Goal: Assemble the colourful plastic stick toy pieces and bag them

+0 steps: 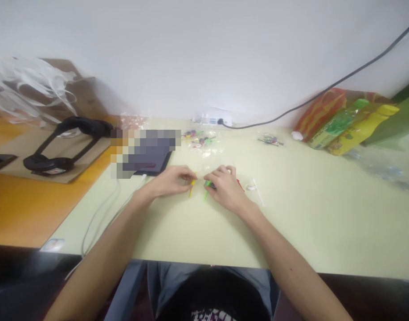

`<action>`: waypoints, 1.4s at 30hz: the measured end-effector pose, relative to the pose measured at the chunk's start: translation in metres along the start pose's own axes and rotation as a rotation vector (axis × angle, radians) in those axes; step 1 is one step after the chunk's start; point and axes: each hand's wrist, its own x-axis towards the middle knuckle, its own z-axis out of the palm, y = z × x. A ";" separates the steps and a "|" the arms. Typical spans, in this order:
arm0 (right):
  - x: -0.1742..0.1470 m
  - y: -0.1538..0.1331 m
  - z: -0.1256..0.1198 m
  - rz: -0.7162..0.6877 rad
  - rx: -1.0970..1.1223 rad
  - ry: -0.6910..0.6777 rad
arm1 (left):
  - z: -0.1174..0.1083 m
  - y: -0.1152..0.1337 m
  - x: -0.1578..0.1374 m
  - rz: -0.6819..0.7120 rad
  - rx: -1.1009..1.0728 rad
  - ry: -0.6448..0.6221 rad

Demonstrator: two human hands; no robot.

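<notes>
- Yellow stick (191,189), one: held a little above or against the pale table (207,234), I cannot tell which, near the middle of its width; top end in the left hand, lower end tipped toward the person.
- Left hand (175,180): thumb and fingertips pinched together on the yellow stick.
- Green stick (207,183), one: just right of the yellow stick, the two apart; it slants, lower end leaning left.
- Right hand (226,187): thumb and forefinger clamped on the green stick, remaining fingers curled; a dark bit under the palm is too hidden to name.
- Red piece (240,184): just beyond the right hand's outer edge, partly covered.
- White stick (259,192), with a small white piece (250,187) beside it: right of the red piece.
- Clear bag (202,142) of coloured bits: beyond the hands; a second small bundle (270,140) lies well to its right.
- Tablet (162,163), partly blurred: left of the bag, white cable (87,229) near its front edge.
- Power strip (215,119), black cord (274,119) plugged in: against the wall (204,53).
- Green-capped bottle (340,125) and yellow packet (360,131): leaning side by side, far right.
- Black headset (49,165): on flat cardboard (74,173), far left, white ribbons (30,84) behind.
</notes>
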 end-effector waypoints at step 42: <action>0.002 0.003 0.001 0.045 0.089 0.409 | -0.009 0.005 -0.002 -0.031 0.146 -0.088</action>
